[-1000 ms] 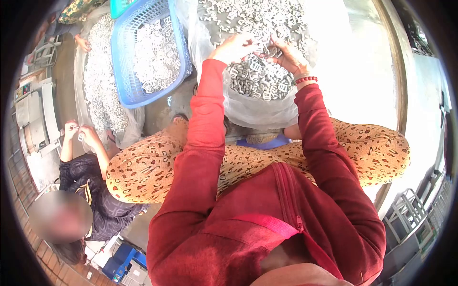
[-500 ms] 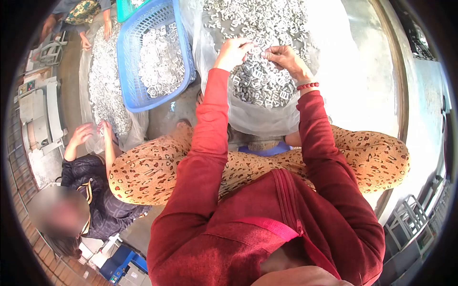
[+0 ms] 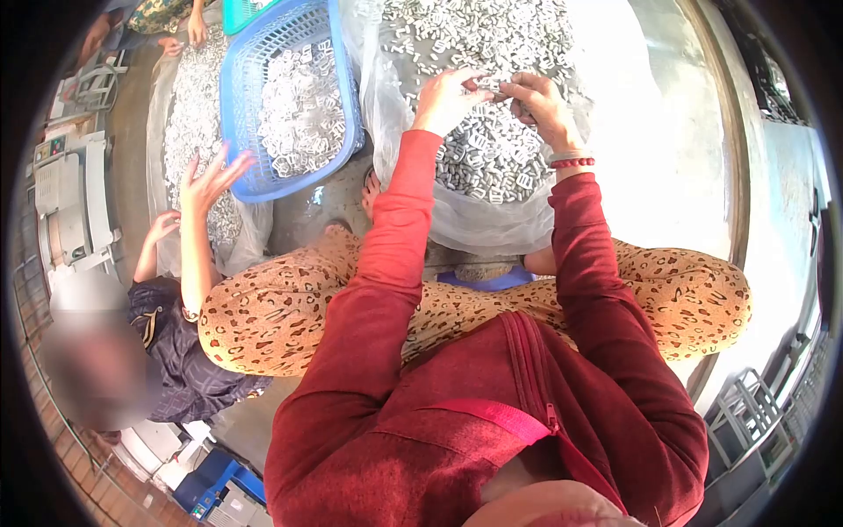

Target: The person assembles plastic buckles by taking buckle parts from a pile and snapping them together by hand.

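Note:
My left hand point(image 3: 446, 101) and my right hand point(image 3: 542, 107) are close together over a heap of small silvery metal buckles point(image 3: 492, 158). The fingers of both are bent into a pinch, with the fingertips almost meeting. Whatever lies between the fingertips is too small to make out against the bright pieces. The heap rests on a clear plastic sheet point(image 3: 474, 224) in front of my crossed legs. Many pieces look like slide buckles with a bar across the middle.
Left of the heap stands a blue basket point(image 3: 230, 114) holding more buckles. Beyond it, another pile point(image 3: 195, 97) lies on plastic. A co-worker's hand point(image 3: 211, 184) reaches toward the basket, and another person's hand point(image 3: 198, 31) is at the pile's far end. A green basket point(image 3: 235, 16) is behind.
My two hands have shifted slightly right, and my right fingers are curled more. The co-worker on the left has raised one hand up toward the blue basket.

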The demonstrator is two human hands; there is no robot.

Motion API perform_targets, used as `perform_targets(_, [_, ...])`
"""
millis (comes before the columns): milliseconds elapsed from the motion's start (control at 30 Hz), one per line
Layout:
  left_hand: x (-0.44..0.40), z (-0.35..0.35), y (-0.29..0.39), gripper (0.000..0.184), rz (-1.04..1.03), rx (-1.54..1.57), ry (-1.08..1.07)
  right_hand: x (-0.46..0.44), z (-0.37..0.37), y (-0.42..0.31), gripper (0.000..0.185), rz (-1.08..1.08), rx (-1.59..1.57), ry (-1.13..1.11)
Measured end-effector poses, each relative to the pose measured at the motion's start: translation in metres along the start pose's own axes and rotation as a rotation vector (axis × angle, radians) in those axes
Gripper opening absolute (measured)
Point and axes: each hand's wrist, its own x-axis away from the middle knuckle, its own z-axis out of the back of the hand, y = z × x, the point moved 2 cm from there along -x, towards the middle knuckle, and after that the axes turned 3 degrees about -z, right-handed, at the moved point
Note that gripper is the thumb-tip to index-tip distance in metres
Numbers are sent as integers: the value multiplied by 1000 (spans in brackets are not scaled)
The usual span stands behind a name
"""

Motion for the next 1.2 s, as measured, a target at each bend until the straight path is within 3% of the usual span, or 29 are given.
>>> perform_targets(100, [-2,-1,-4,27,-52,134,25,-4,5,8,13,-74,-244,-110])
perform_targets(200, [1,5,11,22,223,423,-33,-2,3,6,12,-142,-442,-120])
perform_targets(400, [-3,-2,8,16,65,461,56,-8,4,21,14,-245,-532,-92])
perform_targets(533, [-4,6,24,15,-348,-135,123,-8,7,25,13,-262,-562,-124])
perform_targets(667, [-14,7,27,11,-428,-56,143,-8,7,25,12,-267,-584,-186])
perform_targets(700, [-14,7,25,12,-319,-13,70,-9,5,26,12,-271,-604,-222])
perform_targets(833, [-13,16,30,17,-305,39,66,-5,-7,23,13,-295,-705,-296])
perform_targets(967, [-17,28,38,19,-370,-200,-1,1,-21,15,14,-296,-726,-268])
perform_targets(1067, [-27,33,31,18,-430,-57,-11,-1,-24,14,17,-299,-951,-331])
perform_targets(1100, [-31,34,30,17,-493,49,66,-3,-28,13,17,-392,-1165,-438])
perform_targets(1200, [-21,29,26,16,-214,278,132,-3,-37,9,15,-419,-1441,-449])
